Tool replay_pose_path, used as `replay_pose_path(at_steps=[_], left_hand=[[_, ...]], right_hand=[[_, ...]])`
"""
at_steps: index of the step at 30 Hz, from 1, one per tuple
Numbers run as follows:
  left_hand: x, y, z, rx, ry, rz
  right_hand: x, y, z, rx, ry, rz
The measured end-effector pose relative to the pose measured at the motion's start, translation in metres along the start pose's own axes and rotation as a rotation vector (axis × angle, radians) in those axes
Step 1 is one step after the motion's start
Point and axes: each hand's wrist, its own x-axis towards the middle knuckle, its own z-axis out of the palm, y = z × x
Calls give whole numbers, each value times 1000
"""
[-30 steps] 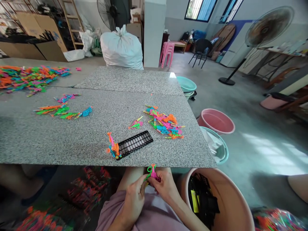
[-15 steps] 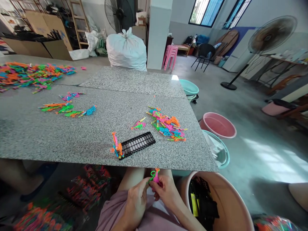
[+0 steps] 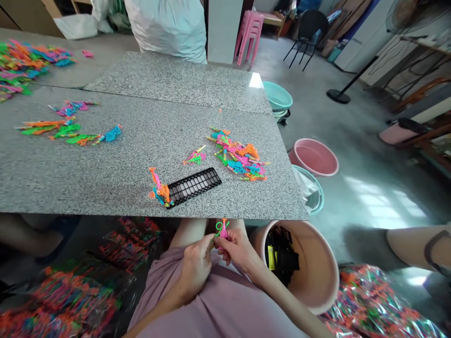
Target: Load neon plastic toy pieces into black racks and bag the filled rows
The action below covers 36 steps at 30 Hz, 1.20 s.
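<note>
My left hand [image 3: 198, 260] and my right hand [image 3: 240, 252] meet above my lap, just below the table's front edge. Between their fingertips is a small plastic toy [image 3: 223, 231], pink with an orange tip, together with a green looped part. My right thumb and fingers pinch the pink body, while the left fingers close at its green side; the lower end is hidden. On the table, a black mesh basket [image 3: 193, 186] has several colourful plastic toys [image 3: 161, 191] at its left end. A pink and green toy [image 3: 195, 157] lies behind it, beside a mixed pile [image 3: 239, 157].
More toys lie in a row [image 3: 66, 131] and a large heap [image 3: 24, 63] at the left. A peach tub [image 3: 315, 263] with black items stands right of my legs. Bags of toys [image 3: 380, 300] sit on the floor. Another person's leg [image 3: 416, 246] is at the right.
The view has tilted downward, so the table sits higher in the picture and more of my lap and the floor shows. Both hands keep hold of the pink and green toy.
</note>
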Motion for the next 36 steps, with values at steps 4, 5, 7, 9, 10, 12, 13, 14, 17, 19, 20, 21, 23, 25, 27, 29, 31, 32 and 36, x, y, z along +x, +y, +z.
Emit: replay_pose_path(at_steps=[4, 5, 7, 9, 10, 12, 13, 14, 17, 19, 20, 21, 23, 25, 27, 29, 31, 32, 36], left_hand=[[-1, -2, 1, 29, -10, -6], [-1, -2, 2, 34, -16, -9], [-3, -3, 3, 35, -27, -18], [-4, -2, 3, 20, -42, -34], [-4, -1, 3, 10, -49, -47], [-2, 2, 1, -24, -57, -84], [0, 4, 0, -49, -69, -107], [2, 6, -2, -80, -83, -133], [9, 10, -5, -175, -129, -198], [10, 11, -6, -193, -125, -206], [10, 10, -6, -184, -111, -199], [9, 9, -5, -166, -97, -189], [5, 7, -2, -116, -60, -169], [1, 5, 0, -81, -35, -148], [-3, 4, 3, -69, -39, -118], [-5, 3, 5, -62, -58, -83], [-6, 2, 6, -61, -74, -63], [-5, 1, 6, -70, -83, -67], [1, 2, 6, -140, -114, -114]], right_hand=[[-4, -1, 3, 16, 29, 16], [-4, -1, 4, 17, 38, 22], [-5, 0, 5, 9, 60, 35], [-5, 2, 6, -5, 77, 50], [-5, 3, 5, -9, 79, 53], [-5, 5, 4, -10, 71, 42], [-5, 7, 2, -17, 68, 27], [-4, 9, 0, -33, 67, 8], [0, 15, -5, -130, 77, -67], [3, 18, -7, -168, 82, -107], [3, 18, -7, -168, 79, -117], [3, 18, -6, -158, 75, -116], [1, 16, -4, -118, 64, -90], [-2, 14, -1, -73, 62, -50], [-6, 14, 1, -32, 59, -5], [-9, 15, 2, -2, 58, 39], [-12, 17, 2, 29, 57, 61], [-12, 17, 1, 52, 53, 59], [-9, 12, -7, 248, -69, 70]])
